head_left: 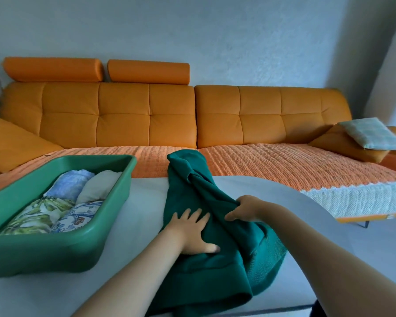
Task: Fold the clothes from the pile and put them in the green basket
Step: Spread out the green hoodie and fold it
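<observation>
Teal knit garment (217, 266) lies rumpled on the smooth table (135, 202) — left hand (192, 232) pressing flat, right hand (242, 209) pinching a fold.

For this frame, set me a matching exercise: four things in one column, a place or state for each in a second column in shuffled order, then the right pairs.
Column one
1. left hand
2. right hand
3. green basket
4. checked cushion

Column two
A. holds folded clothes
B. pinches a fold of the dark green garment
C. lies at the right end of the sofa
D. presses flat, fingers spread, on the dark green garment

Pairs: 1-D, 2-B, 3-A, 4-C
</observation>
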